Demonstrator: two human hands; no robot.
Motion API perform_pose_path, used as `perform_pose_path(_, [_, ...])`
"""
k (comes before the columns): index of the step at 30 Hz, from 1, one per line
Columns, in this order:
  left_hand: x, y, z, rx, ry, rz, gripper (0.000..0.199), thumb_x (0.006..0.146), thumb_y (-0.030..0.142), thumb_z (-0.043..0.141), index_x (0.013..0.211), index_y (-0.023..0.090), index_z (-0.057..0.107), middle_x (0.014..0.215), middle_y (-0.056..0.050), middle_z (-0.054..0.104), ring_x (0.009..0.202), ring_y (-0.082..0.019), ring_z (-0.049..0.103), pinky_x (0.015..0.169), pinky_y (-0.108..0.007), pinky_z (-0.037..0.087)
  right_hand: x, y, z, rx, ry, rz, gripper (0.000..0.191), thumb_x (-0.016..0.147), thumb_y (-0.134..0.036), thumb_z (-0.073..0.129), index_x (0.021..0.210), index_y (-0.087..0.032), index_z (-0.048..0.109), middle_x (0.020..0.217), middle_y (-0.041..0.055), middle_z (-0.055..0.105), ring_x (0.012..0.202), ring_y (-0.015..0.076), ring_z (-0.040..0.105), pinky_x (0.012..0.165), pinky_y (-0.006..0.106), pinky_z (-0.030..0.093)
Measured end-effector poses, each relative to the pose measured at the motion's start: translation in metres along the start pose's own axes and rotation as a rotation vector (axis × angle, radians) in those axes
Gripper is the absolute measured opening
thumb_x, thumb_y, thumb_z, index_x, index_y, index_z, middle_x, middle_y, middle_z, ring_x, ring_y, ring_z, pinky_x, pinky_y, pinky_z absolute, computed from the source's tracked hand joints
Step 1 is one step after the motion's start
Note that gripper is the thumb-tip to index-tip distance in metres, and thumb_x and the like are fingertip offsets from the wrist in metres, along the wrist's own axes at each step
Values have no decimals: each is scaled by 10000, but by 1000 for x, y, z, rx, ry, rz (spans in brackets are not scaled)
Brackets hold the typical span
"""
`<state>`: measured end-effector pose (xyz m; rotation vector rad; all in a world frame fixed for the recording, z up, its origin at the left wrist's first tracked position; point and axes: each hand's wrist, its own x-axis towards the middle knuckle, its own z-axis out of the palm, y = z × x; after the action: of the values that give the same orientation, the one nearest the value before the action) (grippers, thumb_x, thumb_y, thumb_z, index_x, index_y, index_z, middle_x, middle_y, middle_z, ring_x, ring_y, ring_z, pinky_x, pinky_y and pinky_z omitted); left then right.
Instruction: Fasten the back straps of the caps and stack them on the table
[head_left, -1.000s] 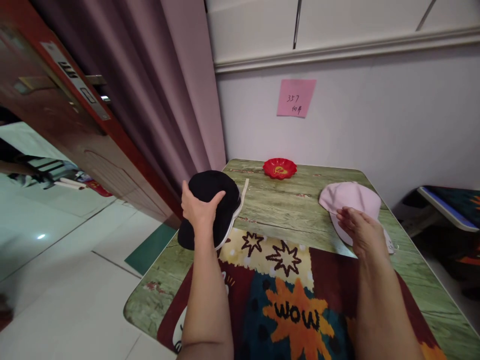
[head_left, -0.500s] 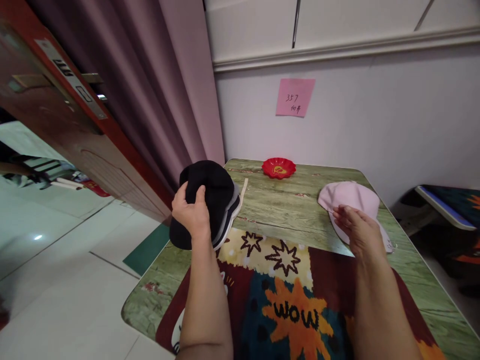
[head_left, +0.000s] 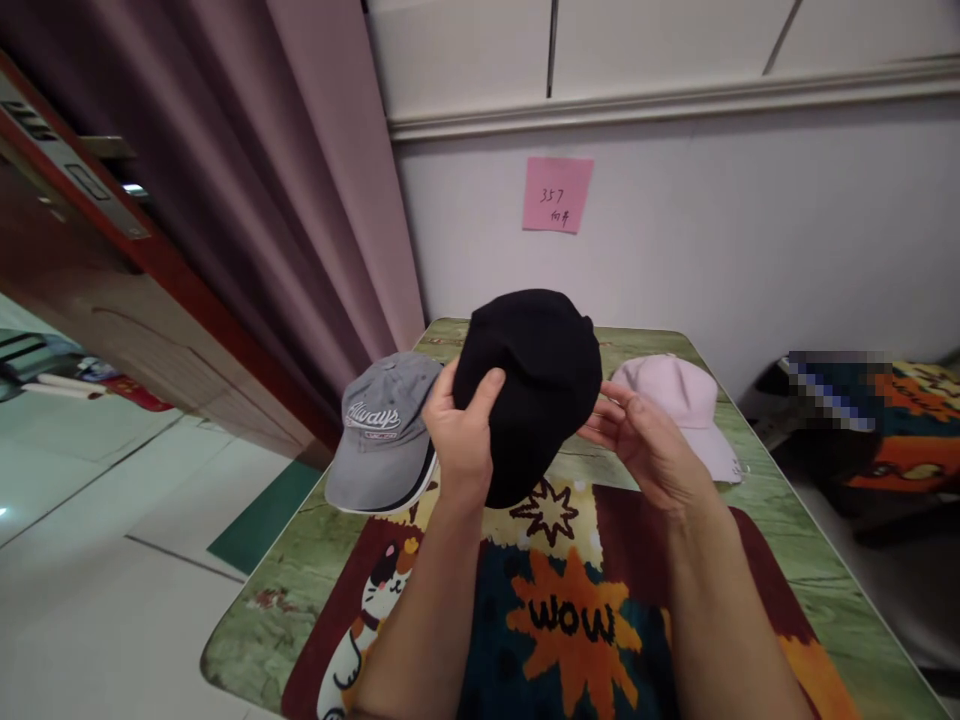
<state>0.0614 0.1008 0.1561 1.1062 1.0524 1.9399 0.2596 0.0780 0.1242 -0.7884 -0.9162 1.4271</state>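
Observation:
A black cap [head_left: 532,390] is held up over the middle of the table, its brim pointing down towards me. My left hand [head_left: 466,420] grips the cap's left side, thumb on top and fingers underneath. At the cap's right edge is my right hand [head_left: 649,435], fingers stretched out and apart; I cannot tell whether the fingertips touch it. To the left lies a grey cap [head_left: 384,430] with white lettering, stacked on others whose dark and white brim edges show. Behind my right hand rests a pink cap [head_left: 675,395].
The green wood-patterned table [head_left: 247,620] carries a colourful mat [head_left: 630,540] with a "WOW" print. A pink note [head_left: 557,195] is stuck on the wall behind. A curtain [head_left: 315,180] and a brown door [head_left: 150,290] stand at the left.
My left hand has lifted the black cap off the stack and brought it right, uncovering the grey cap. My right hand has moved left from the pink cap. The red dish is now hidden.

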Motion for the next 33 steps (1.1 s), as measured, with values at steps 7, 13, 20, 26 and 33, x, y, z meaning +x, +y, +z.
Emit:
perform_pose_path(7, [-10,-7,7,388,-306,201,283,756,226,779,1026,191,704,1002,-36,738,950,-212,676,894,-346,533,4,-7,0,129,237,-229,318,799,-258,742,1116,-290,727,1283,-4,713,1241,191,624,1004,305,543])
perform_pose_path(13, [-11,-29,9,714,-311,498,186,776,126,659,938,200,608,947,-60,679,949,-249,602,866,-378,494,10,0,-13,-26,344,-377,358,692,-149,681,1022,-275,741,1063,-2,755,1078,218,669,989,389,511])
perform_pose_path(20, [-15,-86,7,784,-336,485,243,783,129,629,1025,154,622,979,-130,652,999,-293,637,854,-383,516,11,6,-15,-328,369,-426,214,826,-344,705,988,-215,758,1031,56,743,1036,240,651,987,409,465])
perform_pose_path(26, [-6,-62,-1,1063,-710,160,317,707,184,766,1010,187,673,1033,-131,717,990,-314,682,803,-353,520,11,4,-16,-556,400,-472,311,903,-491,657,994,-206,744,791,18,659,768,174,595,749,310,470])
perform_pose_path(33, [17,-10,-23,1275,-661,97,130,912,213,522,914,225,652,901,-69,718,885,-248,673,798,-345,491,11,7,-15,-646,201,-339,305,892,-476,670,933,-179,729,644,-13,585,642,148,539,635,273,408])
